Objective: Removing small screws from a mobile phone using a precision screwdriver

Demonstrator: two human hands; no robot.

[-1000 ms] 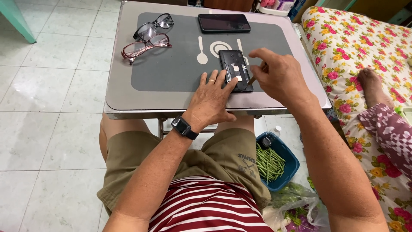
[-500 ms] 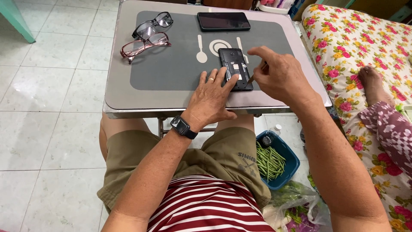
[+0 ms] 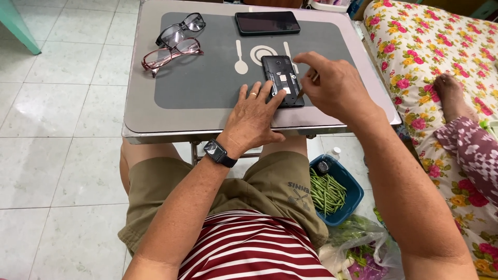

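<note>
My left hand (image 3: 254, 116) lies flat, fingers spread, pinning the opened black back-less phone (image 3: 281, 80) on the grey counter (image 3: 207, 111). My right hand (image 3: 334, 85) pinches a thin pointed tool (image 3: 307, 85) at its lower edge. Phone looks light, stiff, with fragile innards; best held by its side edges.

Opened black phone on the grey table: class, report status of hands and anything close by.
Left hand flat, pinning the opened black phone. Right hand pinching thin tool at its edge. Nothing between them.
</note>
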